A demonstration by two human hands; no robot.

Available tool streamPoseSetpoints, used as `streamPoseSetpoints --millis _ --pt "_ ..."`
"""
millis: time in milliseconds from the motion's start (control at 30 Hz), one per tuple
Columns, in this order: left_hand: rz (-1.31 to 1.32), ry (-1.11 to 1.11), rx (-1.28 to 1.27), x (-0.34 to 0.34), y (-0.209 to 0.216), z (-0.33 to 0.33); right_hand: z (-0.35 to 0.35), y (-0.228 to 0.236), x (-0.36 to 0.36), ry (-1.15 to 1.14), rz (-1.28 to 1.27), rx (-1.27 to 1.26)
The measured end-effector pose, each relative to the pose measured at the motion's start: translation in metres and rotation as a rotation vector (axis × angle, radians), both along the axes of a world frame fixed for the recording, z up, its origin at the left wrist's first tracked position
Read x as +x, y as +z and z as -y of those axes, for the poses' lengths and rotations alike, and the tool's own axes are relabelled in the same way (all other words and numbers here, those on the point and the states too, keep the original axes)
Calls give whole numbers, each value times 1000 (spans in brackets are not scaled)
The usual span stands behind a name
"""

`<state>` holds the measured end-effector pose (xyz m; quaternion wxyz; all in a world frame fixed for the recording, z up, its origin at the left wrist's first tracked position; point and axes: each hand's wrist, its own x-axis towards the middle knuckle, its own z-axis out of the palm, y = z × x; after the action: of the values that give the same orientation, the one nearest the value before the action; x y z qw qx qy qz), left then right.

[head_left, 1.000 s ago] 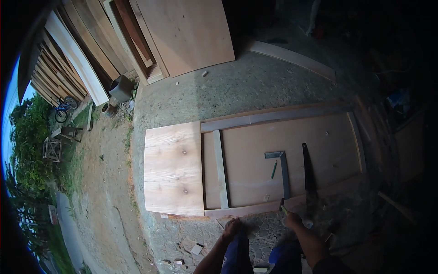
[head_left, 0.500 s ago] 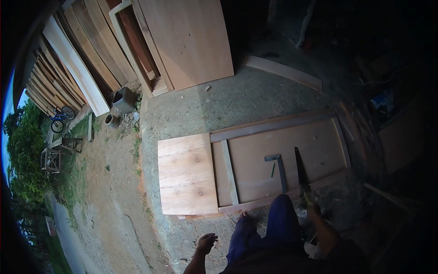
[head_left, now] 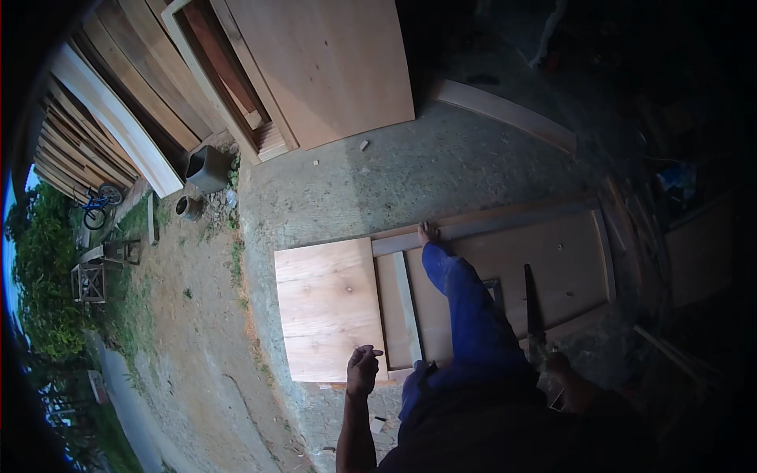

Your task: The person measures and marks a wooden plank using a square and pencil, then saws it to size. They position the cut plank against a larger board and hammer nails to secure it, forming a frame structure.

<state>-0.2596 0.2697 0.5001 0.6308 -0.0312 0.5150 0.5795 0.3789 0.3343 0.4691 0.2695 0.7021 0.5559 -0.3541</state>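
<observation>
My right hand (head_left: 558, 364), low and in shadow, grips a handsaw (head_left: 532, 296) by its handle; the dark blade points away over a framed wooden panel (head_left: 516, 236). My left hand (head_left: 363, 368) is in the air by the near edge of a pale plywood sheet (head_left: 327, 307), fingers loosely bent and apart, with nothing visible in it. That sheet covers the panel's left end. My blue-trousered leg (head_left: 469, 307) reaches across the panel, its bare foot (head_left: 428, 232) on the far rail. Behind the leg, a metal carpenter's square (head_left: 494, 292) is mostly hidden.
A large plywood board (head_left: 339, 71) and a door frame (head_left: 213, 75) stand at the back, beside leaning planks (head_left: 118, 102). One loose board (head_left: 509, 114) lies on the concrete floor. A grey container (head_left: 209, 168) sits near the dirt edge; sticks (head_left: 674, 351) lie at right.
One leg has stepped forward onto the panel's far rail, covering most of the square and the green pencil. My left hand has moved up towards the plywood sheet. The saw stays in my right hand.
</observation>
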Motion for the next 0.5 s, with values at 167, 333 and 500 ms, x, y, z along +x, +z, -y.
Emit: streamPoseSetpoints --millis 167,333,500 --pt "142 -85 21 -20 83 -190 -149 -14 -94 398 -134 118" --pt "220 -315 89 -20 150 -422 -232 7 -168 73 -208 211" --pt "330 -667 152 -20 168 -604 -301 48 -250 -486 -197 365"
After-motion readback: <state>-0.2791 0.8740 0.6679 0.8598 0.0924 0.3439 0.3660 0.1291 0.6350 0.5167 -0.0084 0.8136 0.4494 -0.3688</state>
